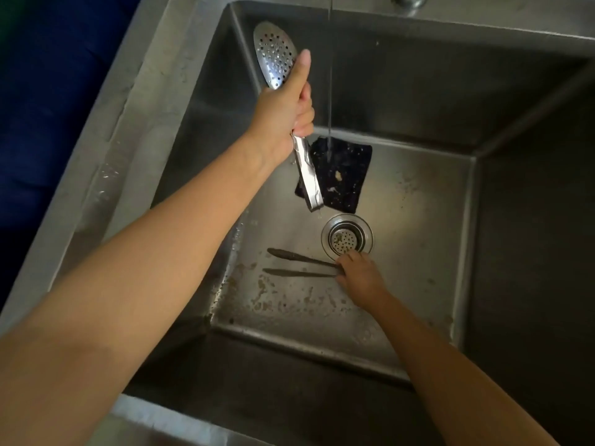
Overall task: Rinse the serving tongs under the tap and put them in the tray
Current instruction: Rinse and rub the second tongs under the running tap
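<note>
- Left hand [289, 107]: clenched round the flat handle of a perforated steel utensil [273, 54], thumb laid up along it. It is held above the sink [418, 91], head uppermost near the back left corner, with the folded handle end hanging down over the dark cloth [344, 175].
- Right hand [360, 275]: lowered to the sink floor, fingers curled about the near end of the serving tongs [299, 257], grasping them there.
- Serving tongs: lying flat on the sink floor just in front of the drain strainer [347, 238]. Two slim dark arms are seen, spread apart towards the left and converging under the right hand.
- A thin stream of water [329, 75] is seen falling from the tap [410, 0] onto the dark cloth. It passes just right of the left hand and well apart from the tongs.
- Brownish residue is noted on the sink floor around the tongs.
</note>
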